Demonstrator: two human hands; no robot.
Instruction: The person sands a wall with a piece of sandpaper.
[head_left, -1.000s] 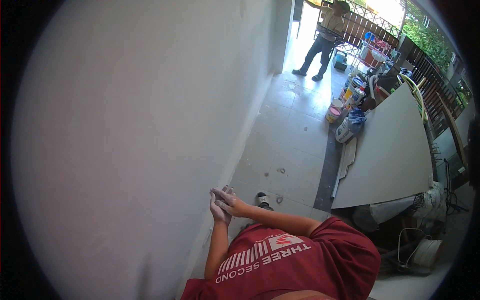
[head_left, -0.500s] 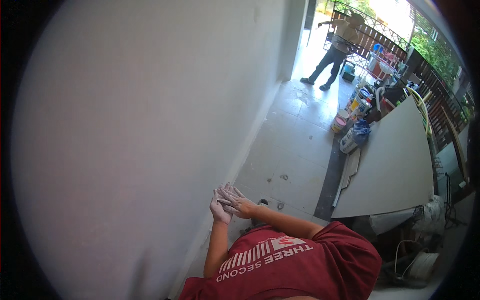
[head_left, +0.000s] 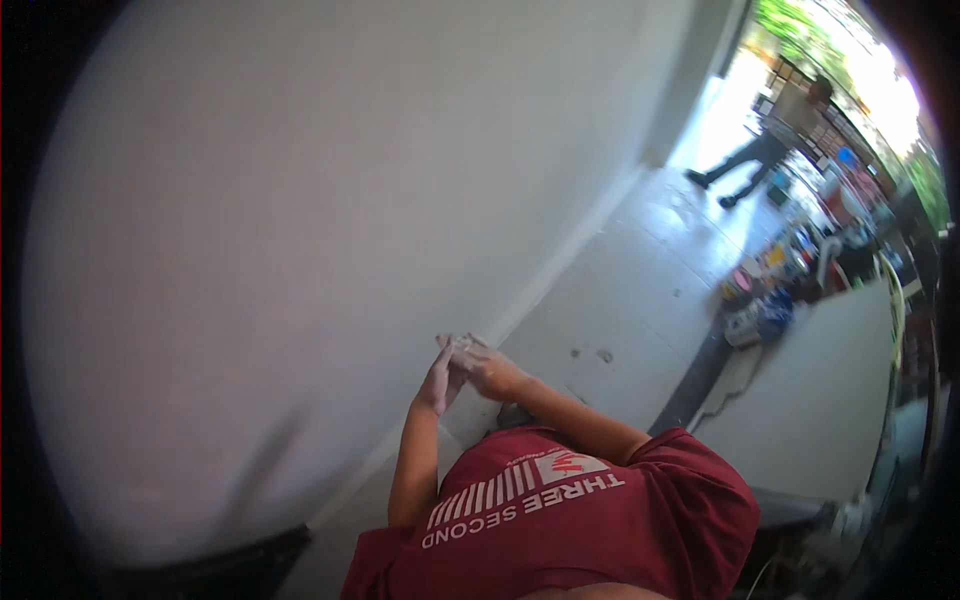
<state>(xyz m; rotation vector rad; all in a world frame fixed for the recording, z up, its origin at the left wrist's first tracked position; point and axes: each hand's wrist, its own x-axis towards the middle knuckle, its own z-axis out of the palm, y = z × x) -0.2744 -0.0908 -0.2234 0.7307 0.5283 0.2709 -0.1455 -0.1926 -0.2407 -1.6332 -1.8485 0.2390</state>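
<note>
My left hand [head_left: 439, 383] and my right hand [head_left: 488, 370] meet in front of my chest, palm against palm. Whitish powder or paste coats the fingers of both. The left fingers point up along the right hand, stretched out. Across them lie the right fingers, also stretched and a little blurred. No tool or other object shows between the palms. Just left of the hands stands a smooth pale wall [head_left: 270, 220].
A tiled floor [head_left: 590, 310] runs along the wall. At right lie a large pale board [head_left: 820, 390], paint cans [head_left: 737, 285], and a white bucket with blue plastic [head_left: 745, 325]. A person [head_left: 780, 140] stands far off near a fence. A dark object [head_left: 220, 565] sits lower left.
My hands have shifted slightly up, sliding against each other. The view has turned, so the person and clutter appear farther right, and a dark object has come into view at lower left.
</note>
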